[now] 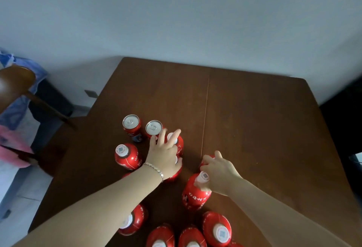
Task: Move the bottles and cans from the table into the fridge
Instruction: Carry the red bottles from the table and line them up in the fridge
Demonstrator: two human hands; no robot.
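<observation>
Hiding two bottle caps (172, 141), left hand (165, 156) spreads over them

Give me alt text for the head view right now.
Both hands reach over red bottles on a brown table: the left hand covers two bottle tops, the right hand grips a white-capped bottle. Two cans stand beyond.

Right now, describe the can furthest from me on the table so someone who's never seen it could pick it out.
Start at the brown wooden table and find the cluster of red drinks near its left side. Two cans with silver tops stand side by side at the far end of the cluster, beyond the white-capped bottles. The one you want is the far left can, standing clear, while the other can sits beside the left hand's fingertips.
</observation>
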